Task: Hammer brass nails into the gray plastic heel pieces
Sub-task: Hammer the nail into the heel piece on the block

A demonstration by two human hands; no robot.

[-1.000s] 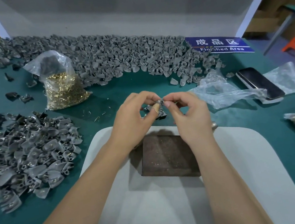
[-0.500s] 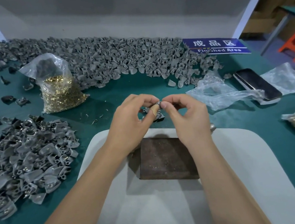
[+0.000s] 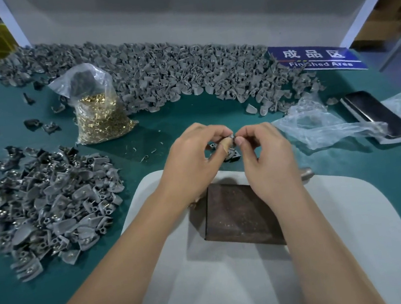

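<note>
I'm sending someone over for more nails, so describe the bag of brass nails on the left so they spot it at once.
Start at the long heap of gray heel pieces along the back wall. At its near edge, toward the left, stands a clear plastic bag of brass nails on the green table. Its gold contents set it apart from the gray pieces around it.

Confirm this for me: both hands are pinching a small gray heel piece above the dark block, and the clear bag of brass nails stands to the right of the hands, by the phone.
One thing is wrong. In the head view the upright bag of brass nails stands to the left of the hands, not by the phone. The rest holds: left hand and right hand pinch a gray heel piece above the dark block.
</note>
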